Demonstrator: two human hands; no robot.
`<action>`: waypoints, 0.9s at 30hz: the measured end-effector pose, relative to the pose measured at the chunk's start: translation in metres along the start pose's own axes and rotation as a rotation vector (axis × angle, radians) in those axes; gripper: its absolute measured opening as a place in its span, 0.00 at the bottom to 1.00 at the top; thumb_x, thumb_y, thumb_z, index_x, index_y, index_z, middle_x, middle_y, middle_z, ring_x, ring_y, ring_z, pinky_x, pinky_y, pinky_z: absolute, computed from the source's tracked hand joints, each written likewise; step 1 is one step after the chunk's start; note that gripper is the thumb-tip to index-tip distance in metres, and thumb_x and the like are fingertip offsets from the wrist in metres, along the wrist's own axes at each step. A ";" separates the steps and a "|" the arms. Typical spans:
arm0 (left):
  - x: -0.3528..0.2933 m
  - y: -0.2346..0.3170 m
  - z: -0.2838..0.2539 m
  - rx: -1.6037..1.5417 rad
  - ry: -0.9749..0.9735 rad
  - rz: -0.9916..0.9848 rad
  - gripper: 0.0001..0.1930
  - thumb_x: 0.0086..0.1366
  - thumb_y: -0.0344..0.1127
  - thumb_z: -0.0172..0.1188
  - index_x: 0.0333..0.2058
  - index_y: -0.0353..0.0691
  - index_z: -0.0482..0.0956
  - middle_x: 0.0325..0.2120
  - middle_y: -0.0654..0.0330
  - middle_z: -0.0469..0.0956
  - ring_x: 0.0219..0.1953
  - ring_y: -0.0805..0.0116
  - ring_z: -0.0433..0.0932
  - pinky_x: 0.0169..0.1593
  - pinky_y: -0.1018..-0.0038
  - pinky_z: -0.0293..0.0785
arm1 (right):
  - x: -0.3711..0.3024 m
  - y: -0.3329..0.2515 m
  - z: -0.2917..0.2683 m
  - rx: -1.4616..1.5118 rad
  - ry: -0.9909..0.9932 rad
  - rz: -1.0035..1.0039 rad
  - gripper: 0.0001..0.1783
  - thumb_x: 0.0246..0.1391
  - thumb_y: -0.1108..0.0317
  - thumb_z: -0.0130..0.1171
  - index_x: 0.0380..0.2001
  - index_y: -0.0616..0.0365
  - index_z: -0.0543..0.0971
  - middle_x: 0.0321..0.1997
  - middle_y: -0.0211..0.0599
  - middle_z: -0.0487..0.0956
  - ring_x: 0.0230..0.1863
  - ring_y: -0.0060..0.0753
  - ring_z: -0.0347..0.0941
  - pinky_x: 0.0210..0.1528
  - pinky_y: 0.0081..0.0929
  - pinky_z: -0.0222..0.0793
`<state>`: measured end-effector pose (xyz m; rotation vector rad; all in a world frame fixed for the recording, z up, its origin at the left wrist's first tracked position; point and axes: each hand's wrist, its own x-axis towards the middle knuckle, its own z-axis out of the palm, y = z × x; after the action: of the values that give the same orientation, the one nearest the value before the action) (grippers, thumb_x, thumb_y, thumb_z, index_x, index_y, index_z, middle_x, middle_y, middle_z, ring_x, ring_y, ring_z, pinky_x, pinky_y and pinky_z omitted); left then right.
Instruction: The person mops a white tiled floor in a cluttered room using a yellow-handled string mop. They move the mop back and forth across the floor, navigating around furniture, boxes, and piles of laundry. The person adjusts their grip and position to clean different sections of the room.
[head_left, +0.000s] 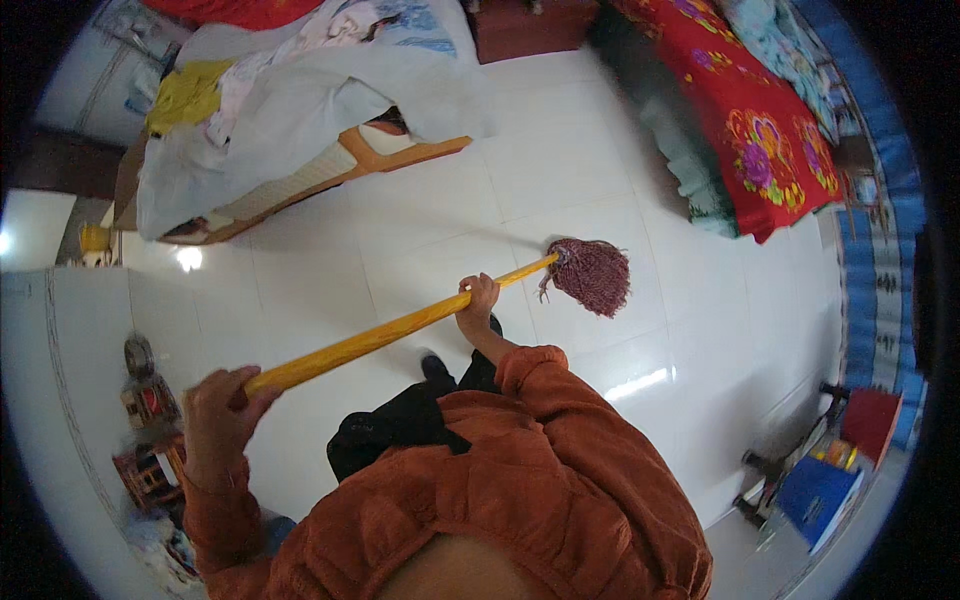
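A yellow-handled mop (pixel 400 325) met the white floor tiles (pixel 580 180) just beyond the right hand (pixel 478 300).
Its maroon strings (pixel 594 278) lay bunched in a rounded clump at the end of the straight handle (pixel 350 346). The tiles gleamed with reflected light; a sheet-draped piece of wooden furniture (pixel 290 130) stood ahead of the left hand (pixel 222 408), a red flowered cover (pixel 760 150) farther off past the right one. The left hand was wrapped round the handle's top end; the right gripped it lower down, that arm (pixel 590 400) stretched forward.
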<state>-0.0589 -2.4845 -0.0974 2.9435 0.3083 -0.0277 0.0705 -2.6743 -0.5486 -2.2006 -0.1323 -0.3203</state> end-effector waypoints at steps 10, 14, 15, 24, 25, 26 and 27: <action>-0.146 0.065 -0.015 -0.118 -0.028 -0.418 0.19 0.45 0.27 0.66 0.38 0.32 0.75 0.20 0.54 0.74 0.20 0.66 0.75 0.23 0.75 0.71 | -0.032 -0.045 -0.011 0.222 -0.513 -0.326 0.14 0.29 0.75 0.59 0.25 0.53 0.69 0.34 0.35 0.63 0.41 0.40 0.59 0.49 0.37 0.52; -0.228 0.087 0.015 -0.127 0.043 -0.517 0.17 0.49 0.28 0.62 0.40 0.30 0.74 0.18 0.54 0.75 0.17 0.71 0.73 0.20 0.77 0.67 | -0.059 -0.067 0.013 0.263 -0.690 -0.479 0.15 0.29 0.69 0.61 0.24 0.55 0.68 0.32 0.37 0.65 0.40 0.41 0.60 0.47 0.42 0.51; -0.238 0.101 0.017 -0.133 0.015 -0.600 0.17 0.50 0.28 0.61 0.40 0.30 0.75 0.18 0.54 0.74 0.16 0.72 0.72 0.20 0.78 0.66 | -0.061 -0.072 0.017 0.296 -0.801 -0.546 0.14 0.30 0.70 0.60 0.24 0.55 0.68 0.32 0.38 0.66 0.40 0.42 0.61 0.48 0.43 0.51; -0.277 0.146 0.000 -0.133 -0.058 -1.057 0.14 0.59 0.38 0.55 0.35 0.30 0.78 0.15 0.58 0.73 0.16 0.75 0.66 0.20 0.76 0.61 | -0.122 -0.109 0.014 0.325 -1.055 -0.837 0.11 0.35 0.66 0.61 0.20 0.54 0.69 0.26 0.38 0.69 0.36 0.42 0.65 0.51 0.44 0.54; -0.281 0.148 0.001 -0.114 -0.010 -1.059 0.14 0.58 0.39 0.56 0.33 0.30 0.79 0.13 0.60 0.71 0.14 0.77 0.64 0.18 0.76 0.59 | -0.113 -0.121 -0.002 0.319 -1.160 -0.819 0.12 0.35 0.64 0.62 0.20 0.55 0.69 0.26 0.38 0.70 0.37 0.42 0.66 0.51 0.45 0.55; -0.283 0.148 0.000 -0.127 -0.001 -1.070 0.15 0.58 0.39 0.57 0.32 0.30 0.79 0.12 0.61 0.70 0.14 0.77 0.63 0.17 0.76 0.58 | -0.102 -0.127 -0.014 0.304 -1.253 -0.795 0.13 0.35 0.62 0.63 0.20 0.55 0.70 0.26 0.38 0.70 0.37 0.42 0.66 0.51 0.45 0.55; -0.285 0.146 -0.001 -0.141 0.007 -1.080 0.15 0.58 0.40 0.57 0.32 0.30 0.79 0.11 0.62 0.69 0.13 0.77 0.63 0.17 0.76 0.58 | -0.097 -0.128 -0.017 0.196 -1.301 -0.838 0.17 0.36 0.54 0.63 0.21 0.55 0.71 0.27 0.38 0.72 0.39 0.42 0.67 0.52 0.43 0.56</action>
<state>-0.3076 -2.6831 -0.0602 2.2775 1.7305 -0.1283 -0.0523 -2.6085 -0.4677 -1.7067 -1.6967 0.7029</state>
